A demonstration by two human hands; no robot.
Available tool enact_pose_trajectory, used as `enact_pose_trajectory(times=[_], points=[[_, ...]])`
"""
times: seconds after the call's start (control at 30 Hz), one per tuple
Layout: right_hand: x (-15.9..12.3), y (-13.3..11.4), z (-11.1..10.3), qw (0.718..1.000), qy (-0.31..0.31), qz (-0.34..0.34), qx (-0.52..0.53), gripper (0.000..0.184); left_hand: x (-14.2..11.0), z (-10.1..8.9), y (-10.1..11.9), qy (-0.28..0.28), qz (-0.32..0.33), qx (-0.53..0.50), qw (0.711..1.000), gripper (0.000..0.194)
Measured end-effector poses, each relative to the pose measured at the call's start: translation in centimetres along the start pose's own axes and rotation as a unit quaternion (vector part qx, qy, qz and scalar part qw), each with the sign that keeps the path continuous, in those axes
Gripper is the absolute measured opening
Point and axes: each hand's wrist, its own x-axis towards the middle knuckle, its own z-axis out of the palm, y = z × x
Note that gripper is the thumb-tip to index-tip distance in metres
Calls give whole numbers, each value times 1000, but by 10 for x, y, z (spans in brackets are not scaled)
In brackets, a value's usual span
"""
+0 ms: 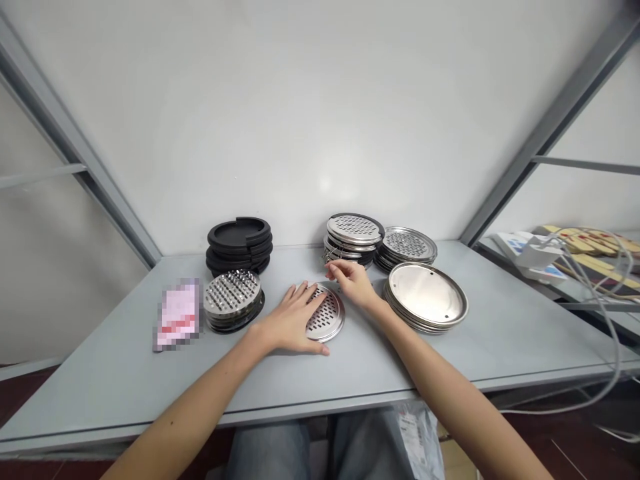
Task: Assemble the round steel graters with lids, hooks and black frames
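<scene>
My left hand (299,320) lies flat with fingers spread on a round metal grater plate (325,319) with rows of slots, covering its left part. Just beyond the plate's far edge, my right hand (351,280) is closed in a pinch; whatever its fingertips hold is too small to make out. Close behind those fingertips is a wire clasp (331,253) at the side of a stack topped by another slotted grater plate (354,228). Left of my left hand sits a stack of coarse grater discs (233,293) with raised teeth.
Black ring-shaped parts (240,235) are piled at the back left. A pixelated pink packet (179,313) lies at the left. On the right are stacked grater plates (407,245) and shallow metal lids (427,292). White cables (603,293) hang beside the grey table (150,387).
</scene>
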Motion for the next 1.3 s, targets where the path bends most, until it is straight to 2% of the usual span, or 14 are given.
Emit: enact_pose_trajectory(times=[0.17,0.27,0.33,0.53,0.7,0.8,0.9,1.0,1.03,1.17,1.3], points=[[-3,0,2,985,-64,-52,-151,32,4,-2,-6,45,38,-9,998,86],[-5,0,2,979,-105,-47,-166,39,7,-1,-12,90,47,-10,995,57],[-5,1,2,982,-110,-29,-154,40,8,2,-17,106,45,-1,993,49],[1,9,1,997,-25,16,-66,41,7,6,-18,147,39,2,988,43],[0,4,-2,999,-22,22,-23,43,6,5,-15,179,43,-15,983,40],[-4,-6,-7,999,-24,-27,-38,41,7,5,-17,230,64,-41,970,39],[-8,-12,-11,989,-41,-127,-68,40,8,3,-20,294,55,-77,951,37],[-10,-10,-10,972,-57,-195,-120,57,7,2,-22,345,29,-89,934,33],[-10,-8,-9,968,-50,-204,-136,55,7,2,-22,355,26,-87,930,32],[-9,5,-1,959,13,-218,-183,32,6,5,-23,363,45,-75,928,30],[-10,15,-1,947,50,-218,-230,25,4,9,-21,368,57,-66,926,29]])
